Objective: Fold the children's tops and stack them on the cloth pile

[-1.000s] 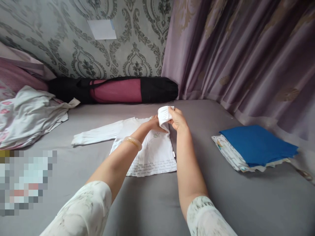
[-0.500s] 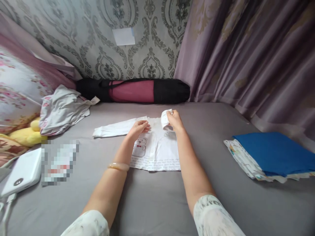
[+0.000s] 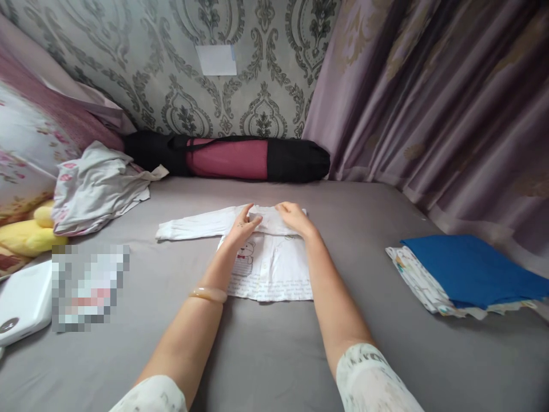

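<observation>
A small white shirt (image 3: 274,266) with a bear print and rows of lettering lies flat on the grey sheet. One sleeve (image 3: 193,224) stretches out to the left; the other is folded across the upper chest. My left hand (image 3: 245,223), a bangle on its wrist, rests at the upper left of the shirt with thumb and fingers apart. At the upper right, my right hand (image 3: 294,217) is closed with its fingertips at the folded sleeve; what lies between them is hidden.
Blue folded cloth (image 3: 472,272) lies on patterned fabric at the right. Crumpled clothing (image 3: 100,183), a yellow plush (image 3: 32,234) and a white device (image 3: 28,303) are at the left. A black and maroon bag (image 3: 227,158) lies along the wall.
The right sleeve end, raised in my right hand before, now lies across the shirt's chest. My right hand has moved slightly left and down onto the cloth. My left hand's fingers have spread.
</observation>
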`<state>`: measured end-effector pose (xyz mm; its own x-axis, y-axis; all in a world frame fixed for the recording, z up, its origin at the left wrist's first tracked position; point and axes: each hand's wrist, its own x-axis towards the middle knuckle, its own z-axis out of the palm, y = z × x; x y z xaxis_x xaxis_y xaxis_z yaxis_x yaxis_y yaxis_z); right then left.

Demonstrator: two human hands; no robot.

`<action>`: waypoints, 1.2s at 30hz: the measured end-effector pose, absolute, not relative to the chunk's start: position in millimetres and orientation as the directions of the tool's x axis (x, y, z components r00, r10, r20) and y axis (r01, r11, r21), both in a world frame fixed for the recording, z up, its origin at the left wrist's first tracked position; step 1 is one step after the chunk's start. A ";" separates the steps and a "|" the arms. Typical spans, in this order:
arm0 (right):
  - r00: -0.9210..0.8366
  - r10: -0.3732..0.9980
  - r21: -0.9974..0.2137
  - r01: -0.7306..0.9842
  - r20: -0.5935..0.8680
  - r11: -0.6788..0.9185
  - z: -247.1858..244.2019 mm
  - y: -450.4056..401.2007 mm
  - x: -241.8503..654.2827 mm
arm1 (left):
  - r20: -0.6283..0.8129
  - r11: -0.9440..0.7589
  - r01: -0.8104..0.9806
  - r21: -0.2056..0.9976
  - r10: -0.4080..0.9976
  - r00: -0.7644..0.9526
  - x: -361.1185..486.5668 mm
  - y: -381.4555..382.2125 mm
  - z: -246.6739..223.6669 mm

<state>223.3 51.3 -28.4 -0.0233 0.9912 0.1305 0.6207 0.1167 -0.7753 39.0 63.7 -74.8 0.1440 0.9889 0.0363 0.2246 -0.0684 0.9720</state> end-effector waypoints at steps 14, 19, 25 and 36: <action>0.168 0.986 -0.264 0.950 -0.019 -0.167 -56.8 44.2 221.3 | 0.182 -0.199 0.474 0.858 0.980 0.082 34.0 67.5 -78.6; 0.166 0.985 -0.238 0.956 -0.037 -0.171 -71.3 42.3 213.8 | 0.199 -0.230 0.562 0.794 0.973 0.116 32.1 70.9 -83.4; 0.210 0.977 -0.242 0.947 -0.025 -0.210 -78.5 42.8 216.9 | 0.246 -0.287 0.629 0.723 0.957 0.153 32.7 74.4 -89.7; 0.342 0.939 -0.255 0.911 0.032 -0.323 -86.0 43.7 220.4 | 0.291 -0.365 0.641 0.676 0.930 0.223 31.1 76.5 -93.3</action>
